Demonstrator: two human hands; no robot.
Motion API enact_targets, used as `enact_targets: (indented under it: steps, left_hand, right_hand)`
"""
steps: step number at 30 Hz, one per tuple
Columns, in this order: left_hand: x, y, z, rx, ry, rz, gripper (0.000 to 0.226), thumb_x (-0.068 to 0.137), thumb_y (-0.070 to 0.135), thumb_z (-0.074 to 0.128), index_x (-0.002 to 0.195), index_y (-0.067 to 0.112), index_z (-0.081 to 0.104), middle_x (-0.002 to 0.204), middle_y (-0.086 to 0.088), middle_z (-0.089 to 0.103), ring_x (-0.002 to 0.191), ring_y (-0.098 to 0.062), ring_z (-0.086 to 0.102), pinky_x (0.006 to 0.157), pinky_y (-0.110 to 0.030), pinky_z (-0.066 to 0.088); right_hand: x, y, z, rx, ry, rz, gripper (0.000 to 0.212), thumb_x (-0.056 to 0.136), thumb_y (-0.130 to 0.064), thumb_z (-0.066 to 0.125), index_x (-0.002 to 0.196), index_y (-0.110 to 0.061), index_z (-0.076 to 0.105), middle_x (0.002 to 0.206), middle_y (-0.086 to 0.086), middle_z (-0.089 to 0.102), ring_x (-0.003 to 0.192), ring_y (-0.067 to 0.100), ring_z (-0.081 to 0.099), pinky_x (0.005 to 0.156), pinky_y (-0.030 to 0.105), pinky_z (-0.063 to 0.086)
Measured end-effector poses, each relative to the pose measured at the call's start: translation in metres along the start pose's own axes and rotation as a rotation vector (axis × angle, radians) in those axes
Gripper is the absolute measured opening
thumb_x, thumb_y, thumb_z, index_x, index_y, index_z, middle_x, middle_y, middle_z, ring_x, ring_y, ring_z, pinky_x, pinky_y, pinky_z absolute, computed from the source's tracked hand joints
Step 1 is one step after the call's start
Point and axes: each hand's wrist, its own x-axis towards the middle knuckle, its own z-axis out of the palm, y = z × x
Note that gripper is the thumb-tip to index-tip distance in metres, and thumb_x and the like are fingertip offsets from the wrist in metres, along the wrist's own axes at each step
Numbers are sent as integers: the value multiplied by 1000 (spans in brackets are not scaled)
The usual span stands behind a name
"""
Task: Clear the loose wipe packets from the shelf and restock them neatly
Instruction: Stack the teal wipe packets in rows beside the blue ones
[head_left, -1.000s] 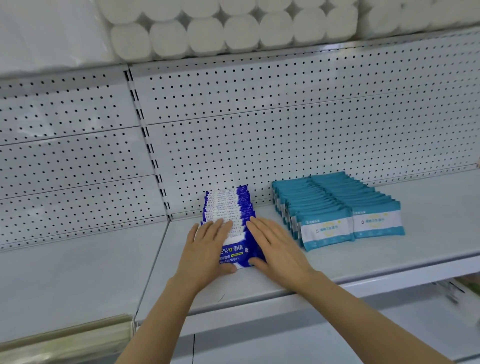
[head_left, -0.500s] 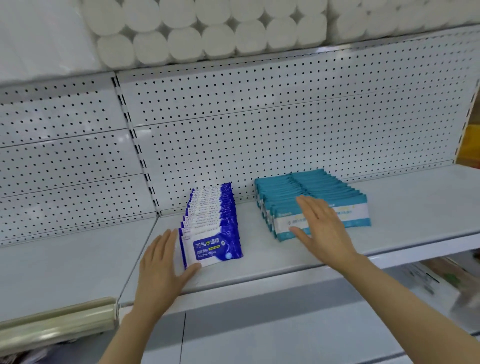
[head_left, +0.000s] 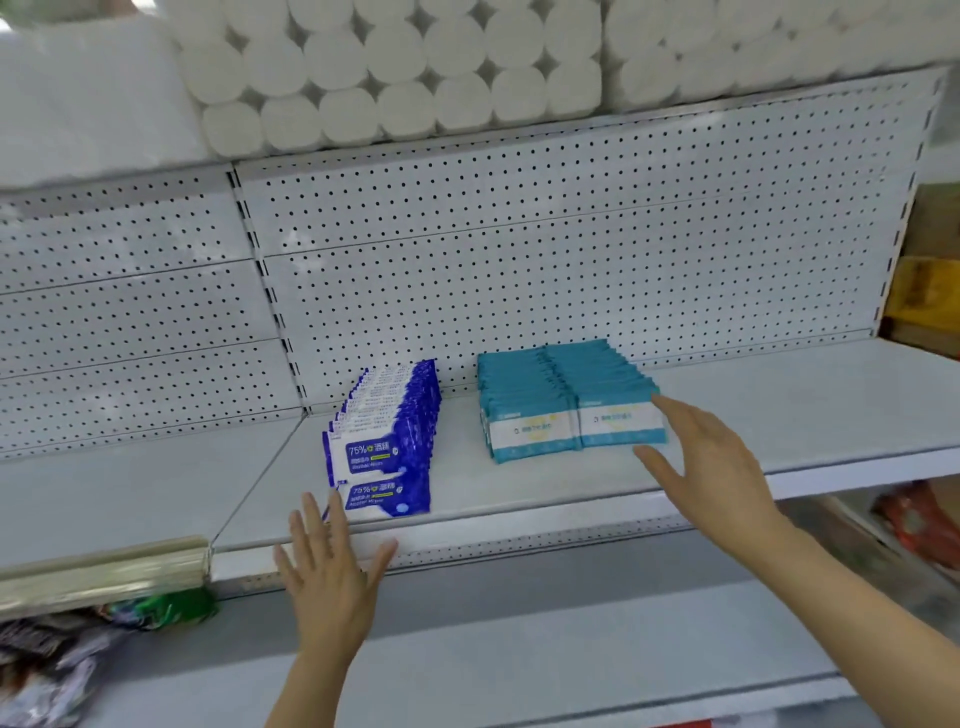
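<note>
Left hand (head_left: 332, 574) is spread flat, holding nothing, just off the shelf's (head_left: 519, 512) front edge. Blue wipe packets (head_left: 387, 444) run front-to-back behind it. Right hand (head_left: 709, 470), fingers spread, is beside the teal packets (head_left: 561, 402).

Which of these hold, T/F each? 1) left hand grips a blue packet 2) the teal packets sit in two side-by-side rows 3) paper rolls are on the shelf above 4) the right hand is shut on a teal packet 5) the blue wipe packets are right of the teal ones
1) False. The left hand is open, fingers spread, at the shelf's front edge, holding nothing.
2) True. The teal wipe packets stand in two rows side by side.
3) True. White paper rolls are stacked on the shelf above.
4) False. The right hand is open, fingers straight, beside the teal rows.
5) False. The blue wipe packets are left of the teal ones.
</note>
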Motion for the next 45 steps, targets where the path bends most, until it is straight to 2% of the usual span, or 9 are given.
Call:
enact_targets:
  steps: [6,11,15,19,23,28,33,39,45]
  left_hand:
    - [-17,1,-8,81,-70,-23,81,90,76,20,155,27,22,163,-3,18,149,-29,15,118,-56,7]
    - [19,0,-39,114,-152,-54,65,97,61,34,146,19,38,157,-9,31,143,-29,29,115,-50,25]
    - [42,-5,-50,109,-323,-136,59,95,65,31,125,18,49,126,-9,61,111,-29,57,93,-42,46]
    - [63,-2,-62,27,-417,-219,57,94,67,34,115,17,51,115,-9,65,101,-30,59,81,-36,46]
    - [82,-5,-59,-164,-490,-219,49,90,63,51,110,19,55,114,-5,66,100,-25,60,84,-36,51]
    - [101,-4,-56,-318,-532,-234,45,81,38,77,112,12,57,114,-5,66,101,-22,63,89,-37,52]
    - [114,-16,-53,-532,-616,-322,57,71,21,88,115,15,51,110,-2,67,96,-18,65,86,-34,54]
    - [109,-28,-43,-655,-417,-92,73,73,15,86,134,27,47,117,2,58,99,-13,62,66,-17,55]
    - [126,-35,-22,-552,-154,90,72,76,13,83,135,29,46,125,2,44,111,-9,53,77,-17,54]
  right_hand:
    - [-25,15,-23,-21,35,-38,55,90,-31,66,138,-8,51,132,12,59,117,33,56,96,43,45]
    - [-25,10,-7,-66,-32,-118,53,86,-24,72,131,-2,56,123,16,64,109,36,61,90,45,49]
    - [-23,-16,24,-96,-94,-192,51,79,-21,80,121,1,61,105,17,69,92,37,66,77,43,55]
    - [-13,-59,60,-82,-215,-208,49,92,-32,63,132,-5,54,117,13,66,105,32,60,90,39,48]
    - [2,-118,107,11,-372,-145,47,97,-41,52,134,-10,53,124,11,62,115,28,53,97,36,41]
    - [25,-167,163,152,-506,42,48,94,-45,55,127,-9,55,119,14,64,109,28,55,84,34,47]
    - [39,-190,198,434,-612,221,57,84,-20,74,134,-11,47,131,7,59,114,21,58,86,27,49]
    - [42,-194,218,616,-416,169,73,77,-1,75,140,-22,46,131,6,55,112,17,58,95,34,52]
    - [62,-200,236,525,-241,4,57,85,-3,68,138,-17,51,132,4,49,118,16,53,96,23,48]
